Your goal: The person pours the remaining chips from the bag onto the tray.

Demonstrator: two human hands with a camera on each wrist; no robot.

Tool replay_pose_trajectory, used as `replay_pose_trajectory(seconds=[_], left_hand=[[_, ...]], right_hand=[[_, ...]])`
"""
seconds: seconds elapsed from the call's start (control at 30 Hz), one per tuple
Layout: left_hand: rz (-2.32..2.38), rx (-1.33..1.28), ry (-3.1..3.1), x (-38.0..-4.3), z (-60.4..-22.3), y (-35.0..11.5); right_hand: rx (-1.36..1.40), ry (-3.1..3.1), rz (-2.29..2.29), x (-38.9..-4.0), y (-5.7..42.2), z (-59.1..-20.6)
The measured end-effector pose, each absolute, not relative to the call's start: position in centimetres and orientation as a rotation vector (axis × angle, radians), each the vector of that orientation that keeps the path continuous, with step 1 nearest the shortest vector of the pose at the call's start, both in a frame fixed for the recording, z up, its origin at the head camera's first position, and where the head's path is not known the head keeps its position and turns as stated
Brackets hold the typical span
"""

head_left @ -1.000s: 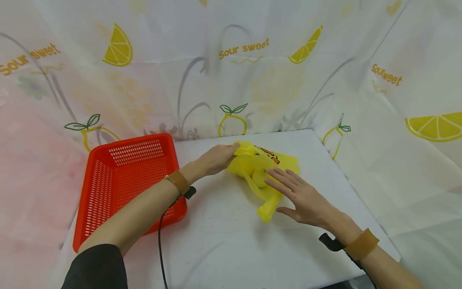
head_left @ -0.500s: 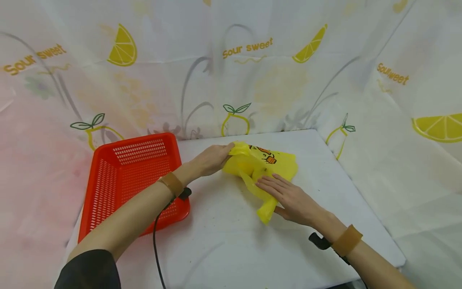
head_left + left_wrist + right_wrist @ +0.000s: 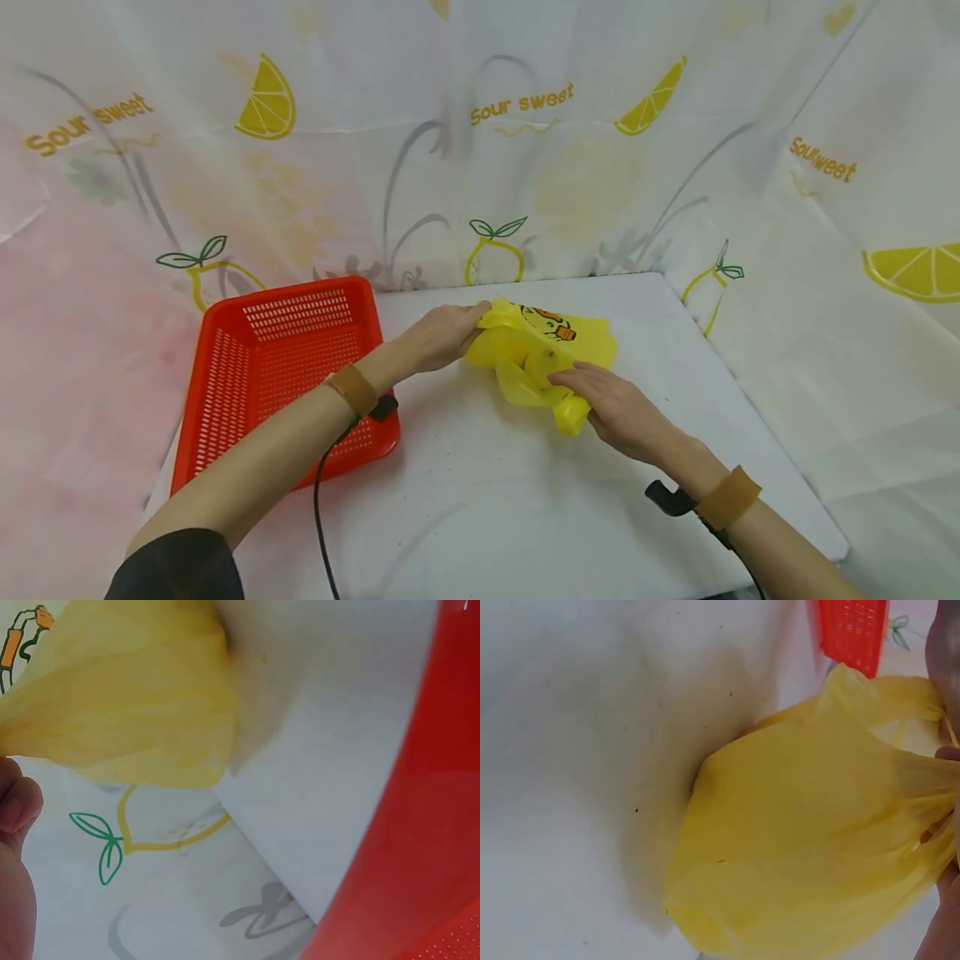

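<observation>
A: Moved since the earlier frame: the right hand (image 3: 618, 408). A second ago its fingers are spread; now they are drawn in on the near side of the yellow bag (image 3: 536, 354), whose loose end (image 3: 572, 414) now sits higher.

B: Where is the bag?

A: Between the hands, over the middle of the table (image 3: 480, 517). Whether all its weight rests there, cannot tell.

B: Fingers?

A: Right: clamped on gathered plastic; folds run into the grip in the right wrist view. Left hand (image 3: 446, 333): pinching the bag's far left edge, about as earlier.

B: Progress?

A: Judgement: a grip on each side looks done. Spreading the mouth or emptying the bag does not look done. A rounded bulge (image 3: 542, 367) shows near the right fingertips; object or fold, cannot tell. So what is left stays uncertain; my estimate is an early stage.

B: Further out?

A: Red basket (image 3: 288, 298) at the left of the table, apart from the bag, the left forearm crossing over it. Brown straps (image 3: 729, 498) on both wrists, dark sleeve (image 3: 180, 567) on the left arm. Lemon-print sheet (image 3: 570, 183) behind.
</observation>
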State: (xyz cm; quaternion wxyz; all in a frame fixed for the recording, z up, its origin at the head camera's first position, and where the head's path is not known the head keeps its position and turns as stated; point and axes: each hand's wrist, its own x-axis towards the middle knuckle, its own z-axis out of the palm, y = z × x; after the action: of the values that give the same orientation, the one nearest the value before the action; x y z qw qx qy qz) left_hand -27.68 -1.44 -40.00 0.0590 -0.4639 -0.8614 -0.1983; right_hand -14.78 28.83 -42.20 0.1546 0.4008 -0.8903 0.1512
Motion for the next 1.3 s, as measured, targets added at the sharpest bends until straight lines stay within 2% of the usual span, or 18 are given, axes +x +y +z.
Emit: replay_pose_trajectory(seconds=[0.63,1.1,1.3], left_hand=[[-0.587,-1.297,-2.369,-26.6,-38.5,-2.0],[-1.048,-1.211,-2.168,-25.7,-36.1,-0.7],[-1.506,-1.152,-2.212,-24.6,-34.3,0.1]], right_hand=[[0.930,-2.536,0.915,-15.8,29.0,-39.4],[0.830,-2.379,1.250,-17.0,28.1,-36.5],[0.797,-2.324,1.375,-17.4,27.8,-35.5]])
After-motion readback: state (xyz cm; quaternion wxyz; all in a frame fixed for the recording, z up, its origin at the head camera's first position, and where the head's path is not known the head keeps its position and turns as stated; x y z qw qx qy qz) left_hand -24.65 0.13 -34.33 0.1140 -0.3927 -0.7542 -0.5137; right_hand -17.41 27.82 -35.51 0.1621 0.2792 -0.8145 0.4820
